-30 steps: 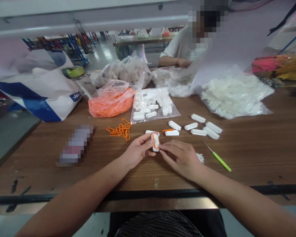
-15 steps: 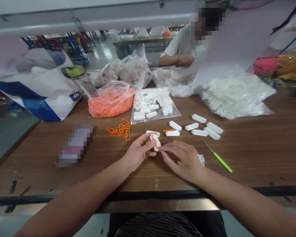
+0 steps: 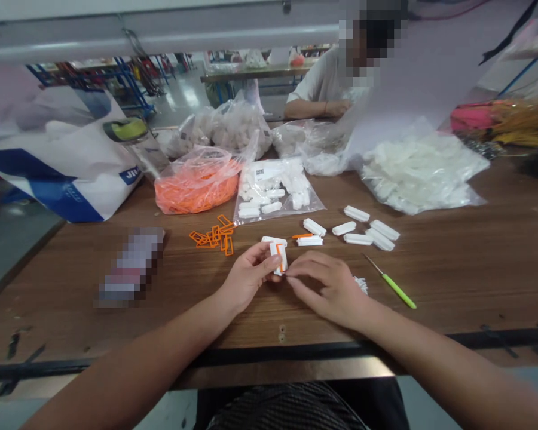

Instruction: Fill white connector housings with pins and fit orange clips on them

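My left hand (image 3: 252, 272) is closed around a small white plastic casing (image 3: 274, 251), held upright a little above the table with the thumb across its face. An orange rectangular frame (image 3: 278, 249) lies on that casing, partly hidden by the thumb. At the casing's lower right corner, my right hand (image 3: 323, 280) has its thumb and forefinger pinched together; what they grip is too small to make out. Several white casings (image 3: 357, 239) lie loose beyond my hands, one beside an orange strip (image 3: 302, 236). Small white pieces (image 3: 361, 285) are heaped beside my right hand.
Loose orange frames (image 3: 213, 236) lie left of my hands, near a blurred phone-like object (image 3: 132, 266). A green-handled pick (image 3: 399, 291) is at right. Behind stand bags of orange frames (image 3: 197, 185), white casings (image 3: 275, 197) and whitish parts (image 3: 421, 173). A co-worker (image 3: 316, 89) sits opposite.
The casing has turned in my left hand, so its face with the orange frame shows more squarely. My right fingertips stay at its lower corner. The view has shifted slightly.
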Demonstrator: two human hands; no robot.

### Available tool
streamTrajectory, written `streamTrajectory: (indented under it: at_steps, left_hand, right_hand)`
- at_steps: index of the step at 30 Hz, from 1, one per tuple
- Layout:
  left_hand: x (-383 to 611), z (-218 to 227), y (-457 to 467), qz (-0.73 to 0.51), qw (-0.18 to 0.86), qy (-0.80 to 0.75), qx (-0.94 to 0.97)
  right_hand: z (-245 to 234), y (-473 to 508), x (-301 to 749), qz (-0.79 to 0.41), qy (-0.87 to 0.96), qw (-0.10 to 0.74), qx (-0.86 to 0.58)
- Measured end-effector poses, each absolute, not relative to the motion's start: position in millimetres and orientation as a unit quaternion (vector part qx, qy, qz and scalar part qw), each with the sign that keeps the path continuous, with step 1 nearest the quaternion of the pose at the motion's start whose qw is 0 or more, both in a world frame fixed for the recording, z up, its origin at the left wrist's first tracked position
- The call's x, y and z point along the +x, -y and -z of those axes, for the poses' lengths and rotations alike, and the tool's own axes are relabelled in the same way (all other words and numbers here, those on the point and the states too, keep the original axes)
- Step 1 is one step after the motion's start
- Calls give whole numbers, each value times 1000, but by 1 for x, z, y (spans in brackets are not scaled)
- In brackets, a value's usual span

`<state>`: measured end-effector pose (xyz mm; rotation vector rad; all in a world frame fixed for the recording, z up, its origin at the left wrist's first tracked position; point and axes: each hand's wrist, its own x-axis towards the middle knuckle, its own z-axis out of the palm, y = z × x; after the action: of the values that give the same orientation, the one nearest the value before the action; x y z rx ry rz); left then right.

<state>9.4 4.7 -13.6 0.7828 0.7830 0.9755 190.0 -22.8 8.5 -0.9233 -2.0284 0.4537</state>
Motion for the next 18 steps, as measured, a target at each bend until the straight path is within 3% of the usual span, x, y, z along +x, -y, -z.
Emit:
streamTrajectory:
  at_steps: [2, 4, 10, 18]
  left_hand:
    - [7, 13, -7, -433, 750, -355, 353]
    - [4, 12, -9, -417, 764, -347, 348]
    - [-3, 14, -12, -369, 796, -321, 356]
    - [-3, 9, -13, -340, 810, -317, 356]
  right_hand:
    - [-16, 16, 210, -184, 796, 404, -412]
    - [-18, 9, 241, -161, 795, 334, -480]
    - [5, 19, 343, 56, 870, 159, -463]
    - [8, 38, 360, 60, 928, 137, -341]
